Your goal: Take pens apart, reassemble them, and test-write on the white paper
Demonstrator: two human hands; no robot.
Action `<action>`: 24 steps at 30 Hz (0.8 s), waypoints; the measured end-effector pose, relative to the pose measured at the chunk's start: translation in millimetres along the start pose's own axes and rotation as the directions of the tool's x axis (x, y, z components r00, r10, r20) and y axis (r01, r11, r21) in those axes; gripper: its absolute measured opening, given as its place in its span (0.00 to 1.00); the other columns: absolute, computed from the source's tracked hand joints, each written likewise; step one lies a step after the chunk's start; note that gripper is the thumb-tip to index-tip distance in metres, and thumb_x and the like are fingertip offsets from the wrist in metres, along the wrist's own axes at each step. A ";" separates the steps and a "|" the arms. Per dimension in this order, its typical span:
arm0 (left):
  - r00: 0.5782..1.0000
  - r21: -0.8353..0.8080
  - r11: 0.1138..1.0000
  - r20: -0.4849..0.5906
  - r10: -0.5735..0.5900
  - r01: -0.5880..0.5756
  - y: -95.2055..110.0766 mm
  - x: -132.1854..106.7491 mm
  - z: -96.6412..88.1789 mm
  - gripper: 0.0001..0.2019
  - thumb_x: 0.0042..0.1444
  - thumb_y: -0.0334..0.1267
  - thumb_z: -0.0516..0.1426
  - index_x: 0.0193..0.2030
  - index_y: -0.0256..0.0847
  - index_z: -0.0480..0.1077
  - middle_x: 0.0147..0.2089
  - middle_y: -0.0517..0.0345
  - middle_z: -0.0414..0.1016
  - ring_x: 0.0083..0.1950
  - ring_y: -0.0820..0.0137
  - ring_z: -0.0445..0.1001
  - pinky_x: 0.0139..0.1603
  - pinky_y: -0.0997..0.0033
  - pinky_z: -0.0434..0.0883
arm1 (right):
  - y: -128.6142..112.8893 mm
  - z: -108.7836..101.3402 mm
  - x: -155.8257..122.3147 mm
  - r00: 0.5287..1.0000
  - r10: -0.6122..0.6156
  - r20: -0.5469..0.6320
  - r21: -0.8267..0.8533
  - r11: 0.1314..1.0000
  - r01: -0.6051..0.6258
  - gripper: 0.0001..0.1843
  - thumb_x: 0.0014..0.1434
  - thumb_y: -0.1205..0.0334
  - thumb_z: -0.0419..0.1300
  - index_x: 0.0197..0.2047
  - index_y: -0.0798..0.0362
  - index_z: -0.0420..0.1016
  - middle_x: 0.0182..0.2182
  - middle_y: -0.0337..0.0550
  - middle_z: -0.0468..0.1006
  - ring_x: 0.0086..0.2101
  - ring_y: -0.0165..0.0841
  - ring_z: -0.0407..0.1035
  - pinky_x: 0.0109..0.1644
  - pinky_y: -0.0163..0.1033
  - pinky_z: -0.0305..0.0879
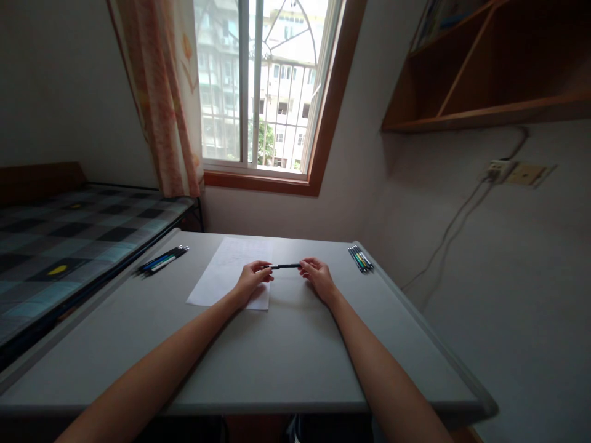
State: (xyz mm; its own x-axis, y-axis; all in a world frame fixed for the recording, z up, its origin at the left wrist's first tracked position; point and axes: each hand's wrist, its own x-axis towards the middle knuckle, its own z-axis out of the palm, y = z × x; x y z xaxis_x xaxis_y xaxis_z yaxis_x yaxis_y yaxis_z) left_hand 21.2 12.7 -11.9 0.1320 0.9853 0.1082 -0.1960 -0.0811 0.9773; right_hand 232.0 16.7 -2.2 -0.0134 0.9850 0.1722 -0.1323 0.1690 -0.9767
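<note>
A: Hands?
B: Left hand (253, 275) pinching one end of a slim, dark, rod-shaped pen (288, 266); right hand (316, 275) gripping the other end by fingertips.
A: Pen where?
B: Level, over smooth pale tabletop (295, 363), beside flat white paper (221, 280).
A: Rest?
B: Slender pens, loose bundle (164, 261) left, flat row (360, 259) right.

Left hand (252, 282), over paper (219, 274), and right hand (317, 278) hold a black pen (289, 266) between them; other pens (161, 259) lie left and right on the surface (281, 363)
</note>
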 end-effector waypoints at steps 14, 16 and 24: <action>0.999 -0.058 0.998 -0.033 -0.031 0.029 2.9 -0.8 2.0 0.15 0.42 0.38 0.61 0.36 0.33 0.69 0.27 0.57 0.72 0.26 0.72 0.73 0.31 0.73 0.68 | 5.0 0.0 1.3 0.999 0.038 0.037 -0.029 0.999 -0.037 0.18 0.41 0.50 0.64 0.30 0.54 0.71 0.24 0.41 0.75 0.23 0.27 0.65 0.27 0.32 0.58; 0.999 -0.060 0.998 -0.032 -0.036 0.034 2.6 -0.6 1.7 0.14 0.42 0.37 0.60 0.36 0.33 0.69 0.27 0.56 0.72 0.26 0.72 0.73 0.31 0.72 0.68 | 6.3 -0.4 2.2 0.999 0.041 0.033 -0.023 0.999 -0.040 0.18 0.41 0.50 0.64 0.30 0.54 0.70 0.23 0.41 0.74 0.23 0.27 0.65 0.27 0.32 0.58; 0.998 -0.075 0.996 -0.038 -0.045 0.042 6.2 -3.4 3.7 0.12 0.42 0.35 0.58 0.36 0.33 0.70 0.27 0.56 0.72 0.26 0.73 0.73 0.32 0.72 0.68 | 6.9 -1.6 2.4 0.997 0.045 0.057 0.001 0.999 -0.045 0.16 0.42 0.52 0.64 0.31 0.55 0.71 0.24 0.40 0.75 0.23 0.26 0.65 0.27 0.32 0.58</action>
State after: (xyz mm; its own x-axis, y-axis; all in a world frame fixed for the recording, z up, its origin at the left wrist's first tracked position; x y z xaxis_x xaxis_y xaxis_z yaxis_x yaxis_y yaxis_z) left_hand 23.2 8.2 -5.6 0.1035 0.9930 0.0568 -0.2624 -0.0279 0.9646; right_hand 232.7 20.3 -8.7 -0.0758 0.9879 0.1352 -0.1324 0.1244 -0.9834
